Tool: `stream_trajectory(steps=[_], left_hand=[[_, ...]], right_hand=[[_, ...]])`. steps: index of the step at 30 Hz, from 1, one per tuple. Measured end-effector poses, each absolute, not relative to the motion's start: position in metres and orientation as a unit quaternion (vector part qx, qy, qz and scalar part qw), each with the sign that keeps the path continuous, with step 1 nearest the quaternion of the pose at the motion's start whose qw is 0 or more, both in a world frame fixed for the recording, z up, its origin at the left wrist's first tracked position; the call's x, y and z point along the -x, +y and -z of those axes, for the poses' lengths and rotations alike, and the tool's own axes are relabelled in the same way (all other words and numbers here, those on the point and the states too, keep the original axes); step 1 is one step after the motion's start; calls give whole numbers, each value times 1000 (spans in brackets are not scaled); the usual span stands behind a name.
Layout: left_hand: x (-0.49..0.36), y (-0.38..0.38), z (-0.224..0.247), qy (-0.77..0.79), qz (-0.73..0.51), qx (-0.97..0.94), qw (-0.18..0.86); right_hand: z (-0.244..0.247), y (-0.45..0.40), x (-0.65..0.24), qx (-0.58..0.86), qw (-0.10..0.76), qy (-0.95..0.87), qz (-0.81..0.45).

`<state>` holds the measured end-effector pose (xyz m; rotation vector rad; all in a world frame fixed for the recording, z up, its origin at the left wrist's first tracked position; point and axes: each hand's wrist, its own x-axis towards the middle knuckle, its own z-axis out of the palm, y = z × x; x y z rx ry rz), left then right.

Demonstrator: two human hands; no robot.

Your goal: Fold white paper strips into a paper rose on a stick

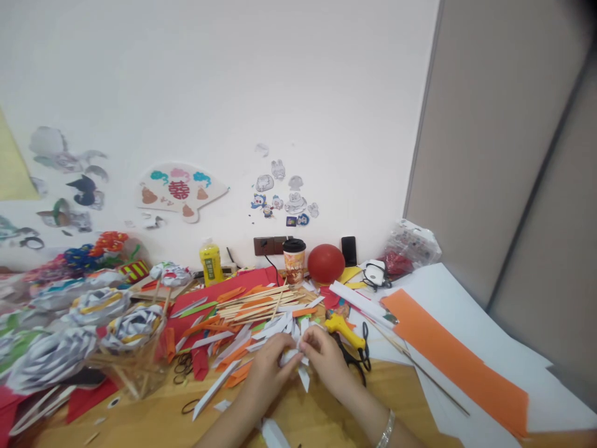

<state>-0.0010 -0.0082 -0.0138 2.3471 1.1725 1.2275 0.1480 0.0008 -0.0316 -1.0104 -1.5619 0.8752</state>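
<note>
My left hand (278,356) and my right hand (321,351) meet over the front middle of the table, fingers closed around folded white paper. The white paper strip (303,377) pokes out below the fingertips; the rest of it is mostly covered by them. Just beyond lies a heap of folded white strips (275,326), mixed with orange and green ones. A long folded white strip (216,390) rests left of my left forearm. To the right of my right hand sit a yellow glue gun (344,328) and black-handled scissors (365,350).
Thin wooden sticks (252,303) lie behind the strips. A lidded paper cup (294,261), a red balloon (326,264) and a yellow bottle (211,262) stand along the wall. Rolled paper flowers (53,361) crowd the left. Orange paper (461,361) covers white sheets at right.
</note>
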Motion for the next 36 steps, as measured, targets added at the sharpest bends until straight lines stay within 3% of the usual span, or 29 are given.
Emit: stream_trajectory(steps=[13,36], left_hand=[[4,-11,10,317,-449,-827,121],[1,-15,10,345,-403,-844,76]], right_hand=[[25,-3,-150,383,518,-644,-412],[31,1,-147,388,556,-604,-418]])
